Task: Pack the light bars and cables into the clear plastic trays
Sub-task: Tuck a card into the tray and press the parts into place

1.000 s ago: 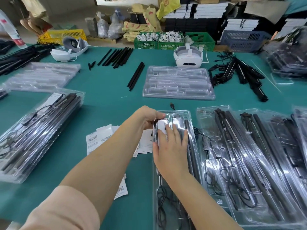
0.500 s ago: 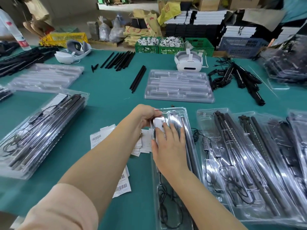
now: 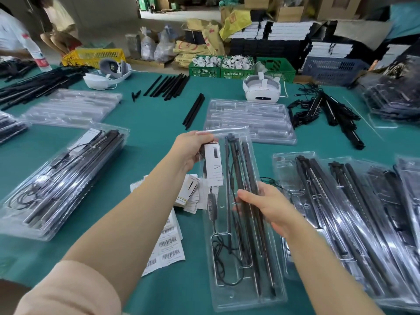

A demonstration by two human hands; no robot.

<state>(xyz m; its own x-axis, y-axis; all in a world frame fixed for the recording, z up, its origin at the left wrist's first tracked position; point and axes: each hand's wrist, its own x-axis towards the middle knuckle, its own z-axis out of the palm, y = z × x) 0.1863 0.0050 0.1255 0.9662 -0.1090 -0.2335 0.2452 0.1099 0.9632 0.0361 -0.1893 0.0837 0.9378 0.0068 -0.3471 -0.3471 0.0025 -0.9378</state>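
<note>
Both hands clamp a filled clear plastic clamshell tray (image 3: 238, 223) above the green table (image 3: 147, 137).

The left hand (image 3: 189, 147) pinches its far corner beside the white card (image 3: 213, 164); the right hand (image 3: 268, 206) wraps its middle, thumb over the black light bars (image 3: 244, 178). The tray's long axis runs away from the person, far end raised. If that thin plastic flexes, I reckon the coiled black cable (image 3: 223, 253) at the near end could spill.

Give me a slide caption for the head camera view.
Both hands hold a packed clear tray above the green table.
</note>
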